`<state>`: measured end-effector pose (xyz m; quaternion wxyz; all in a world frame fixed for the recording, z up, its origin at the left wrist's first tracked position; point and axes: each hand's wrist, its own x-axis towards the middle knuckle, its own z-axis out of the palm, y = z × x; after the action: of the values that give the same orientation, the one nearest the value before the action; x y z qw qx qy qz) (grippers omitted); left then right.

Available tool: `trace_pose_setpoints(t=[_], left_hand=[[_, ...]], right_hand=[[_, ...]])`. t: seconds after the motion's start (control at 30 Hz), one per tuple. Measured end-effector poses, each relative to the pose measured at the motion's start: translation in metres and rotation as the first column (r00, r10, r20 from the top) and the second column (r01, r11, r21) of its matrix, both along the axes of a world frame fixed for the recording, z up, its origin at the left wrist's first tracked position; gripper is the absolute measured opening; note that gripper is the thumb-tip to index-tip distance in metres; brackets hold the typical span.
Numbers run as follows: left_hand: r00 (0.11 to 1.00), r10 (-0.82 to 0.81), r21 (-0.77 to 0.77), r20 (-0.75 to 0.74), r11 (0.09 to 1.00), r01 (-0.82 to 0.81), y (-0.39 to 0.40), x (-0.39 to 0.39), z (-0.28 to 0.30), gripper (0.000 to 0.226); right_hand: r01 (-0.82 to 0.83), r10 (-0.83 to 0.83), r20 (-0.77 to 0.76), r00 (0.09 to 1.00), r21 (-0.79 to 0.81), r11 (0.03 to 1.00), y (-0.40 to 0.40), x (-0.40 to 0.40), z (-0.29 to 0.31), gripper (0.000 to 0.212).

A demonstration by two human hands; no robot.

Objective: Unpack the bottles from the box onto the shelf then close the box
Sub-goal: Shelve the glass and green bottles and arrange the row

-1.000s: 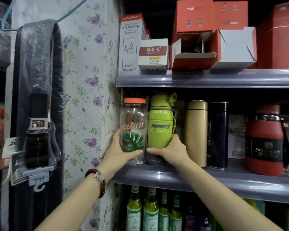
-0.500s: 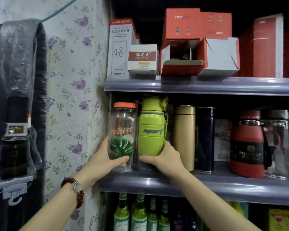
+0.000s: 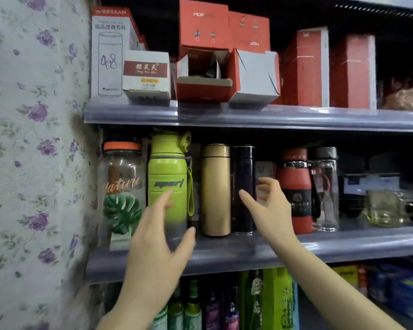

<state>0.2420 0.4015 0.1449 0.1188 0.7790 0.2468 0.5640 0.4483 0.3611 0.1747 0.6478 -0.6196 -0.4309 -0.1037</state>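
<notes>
Both hands spread, empty: left hand (image 3: pixel 156 241) before green sport bottle (image 3: pixel 168 186), right hand (image 3: pixel 271 210) before dark flask (image 3: pixel 243 186); bottles upright on shelf (image 3: pixel 320 244).

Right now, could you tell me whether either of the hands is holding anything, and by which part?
Nothing is held. The left hand is open before the green bottle; the right hand is open before the dark flask.

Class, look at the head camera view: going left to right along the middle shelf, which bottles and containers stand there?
Clear jar with orange lid → green sport bottle → gold flask → dark flask → red bottle → clear bottle with grey cap → glass mug.
</notes>
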Motion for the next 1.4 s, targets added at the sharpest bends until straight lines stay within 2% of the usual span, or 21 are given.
trace_pose_setpoints(t=[0.03,0.1,0.2,0.27,0.37,0.47,0.57,0.73,0.83,0.9,1.0,1.07,1.13,1.27,1.33,1.4], left_hand=[[0.996,-0.088,-0.069,-0.022,0.994,0.086,-0.001,0.021,0.0,0.08],[0.991,-0.135,-0.172,-0.019,0.977,0.13,0.003,0.066,0.003,0.088],[0.998,-0.07,-0.285,0.009,0.956,0.069,0.014,0.116,0.009,0.099],[1.0,0.025,-0.337,0.012,0.941,-0.019,0.02,0.134,0.012,0.104],[0.992,0.122,-0.418,-0.017,0.901,-0.118,0.031,0.146,0.015,0.115],[0.995,0.083,-0.504,-0.057,0.858,-0.1,0.044,0.148,0.017,0.114],[0.998,0.047,-0.56,-0.028,0.827,-0.055,0.057,0.146,0.022,0.107],[0.998,0.055,-0.499,-0.041,0.864,-0.068,0.058,0.141,0.018,0.11],[0.995,0.072,-0.452,-0.064,0.887,-0.093,0.056,0.143,0.017,0.114],[0.999,0.007,-0.486,-0.039,0.874,-0.025,0.061,0.142,0.015,0.11],[0.988,-0.155,-0.553,0.002,0.823,0.131,0.069,0.134,0.016,0.102],[0.981,-0.191,-0.548,-0.029,0.824,0.144,0.072,0.126,0.015,0.103],[0.988,-0.139,-0.495,-0.074,0.865,0.085,0.071,0.123,0.013,0.107],[0.989,0.012,-0.358,-0.148,0.931,-0.065,0.062,0.13,0.006,0.119],[0.989,0.048,-0.35,-0.143,0.932,-0.096,0.06,0.136,0.004,0.122],[0.991,0.005,-0.377,-0.131,0.925,-0.055,0.061,0.137,0.006,0.123]], right_hand=[[0.023,-0.024,-0.021,1.0,-0.02,1.0,0.004,0.01,0.0,0.063],[0.008,-0.015,-0.057,0.998,-0.112,0.994,0.012,0.025,-0.001,0.075],[-0.094,0.067,-0.133,0.989,-0.212,0.973,0.026,0.036,-0.003,0.073],[-0.148,0.112,-0.181,0.977,-0.2,0.968,0.035,0.043,-0.003,0.067],[-0.187,0.153,-0.197,0.968,-0.171,0.967,0.045,0.054,-0.002,0.072],[-0.201,0.169,-0.167,0.971,-0.202,0.959,0.051,0.063,-0.006,0.081],[-0.196,0.167,-0.143,0.976,-0.22,0.956,0.054,0.069,-0.008,0.083],[-0.34,0.298,-0.191,0.935,-0.251,0.906,0.052,0.088,-0.005,0.071],[-0.416,0.369,-0.225,0.902,-0.221,0.882,0.052,0.093,-0.008,0.071],[-0.45,0.401,-0.24,0.884,-0.206,0.869,0.052,0.091,-0.009,0.074],[-0.388,0.345,-0.214,0.914,-0.208,0.898,0.051,0.082,-0.011,0.093],[-0.294,0.26,-0.177,0.949,-0.203,0.934,0.048,0.077,-0.01,0.095],[-0.278,0.247,-0.17,0.954,-0.195,0.941,0.043,0.077,-0.01,0.084],[-0.386,0.354,-0.177,0.918,-0.202,0.9,0.03,0.086,-0.01,0.059],[-0.413,0.378,-0.199,0.904,-0.186,0.891,0.028,0.086,-0.012,0.062],[-0.423,0.386,-0.208,0.899,-0.186,0.887,0.027,0.085,-0.013,0.065]])
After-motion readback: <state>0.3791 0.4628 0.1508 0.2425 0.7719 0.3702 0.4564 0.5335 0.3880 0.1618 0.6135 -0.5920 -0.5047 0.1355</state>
